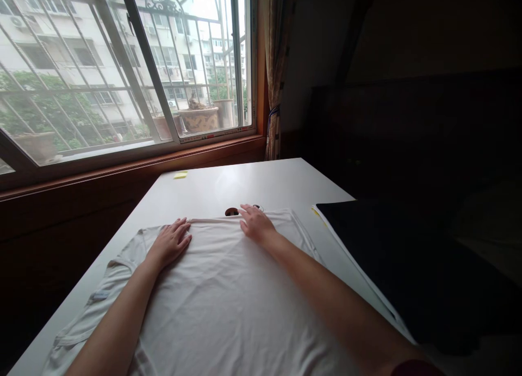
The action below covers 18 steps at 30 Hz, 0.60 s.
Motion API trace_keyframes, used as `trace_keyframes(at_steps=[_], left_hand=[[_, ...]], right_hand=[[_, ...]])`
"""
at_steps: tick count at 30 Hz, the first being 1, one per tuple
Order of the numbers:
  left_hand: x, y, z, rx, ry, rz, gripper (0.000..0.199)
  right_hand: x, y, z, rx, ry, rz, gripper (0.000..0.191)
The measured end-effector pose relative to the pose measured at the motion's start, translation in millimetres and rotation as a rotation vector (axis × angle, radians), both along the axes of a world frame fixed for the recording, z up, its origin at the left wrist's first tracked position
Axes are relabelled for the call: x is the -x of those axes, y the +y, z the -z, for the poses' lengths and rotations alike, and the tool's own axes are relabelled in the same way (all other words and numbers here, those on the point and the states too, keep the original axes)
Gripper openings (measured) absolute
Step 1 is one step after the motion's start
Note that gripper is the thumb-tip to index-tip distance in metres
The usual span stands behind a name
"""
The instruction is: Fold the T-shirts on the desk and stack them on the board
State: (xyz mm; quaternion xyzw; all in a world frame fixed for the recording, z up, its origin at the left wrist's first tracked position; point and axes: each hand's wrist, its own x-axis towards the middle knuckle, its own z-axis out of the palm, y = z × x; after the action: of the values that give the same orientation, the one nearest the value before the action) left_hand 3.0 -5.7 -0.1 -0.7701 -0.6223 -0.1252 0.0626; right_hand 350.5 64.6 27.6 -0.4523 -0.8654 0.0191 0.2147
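Note:
A white T-shirt [220,289] lies spread over the table, its neckline and a small label toward the left and light wrinkles across its middle. My left hand [170,240] rests flat on the shirt near its far left corner, fingers stretched forward. Further right, my right hand [256,222] lies on the shirt's far edge with the fingers spread and pointing left. Neither hand grips the cloth. Part of the shirt's near right side is hidden under my right forearm.
The white table [261,183] has a round dark hole [231,211] just past the shirt. A yellow sticky note [180,174] is at the far left corner. Black cloth [387,251] covers the right side. Beyond are a barred window [196,66] and a tied curtain [274,76].

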Motion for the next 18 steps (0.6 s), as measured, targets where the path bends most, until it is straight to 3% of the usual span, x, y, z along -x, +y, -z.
trace_keyframes(at_steps=[4,8,12,18], left_hand=[[-2,-5,-2.2,-0.087,-0.018,0.016,0.053],[-2,-8,-2.5,-0.13,-0.028,0.036,0.047],[4,-12,-2.8,-0.141,-0.043,0.053,0.04],[14,-17,-7.0,-0.104,-0.068,0.033,0.043]], right_hand=[[55,-13,4.7,0.022,0.012,-0.132,0.052],[92,-18,12.8,0.044,0.018,-0.184,0.053],[103,-21,19.1,0.044,0.011,-0.268,0.048],[95,-23,22.6,0.044,0.012,-0.34,0.047]])
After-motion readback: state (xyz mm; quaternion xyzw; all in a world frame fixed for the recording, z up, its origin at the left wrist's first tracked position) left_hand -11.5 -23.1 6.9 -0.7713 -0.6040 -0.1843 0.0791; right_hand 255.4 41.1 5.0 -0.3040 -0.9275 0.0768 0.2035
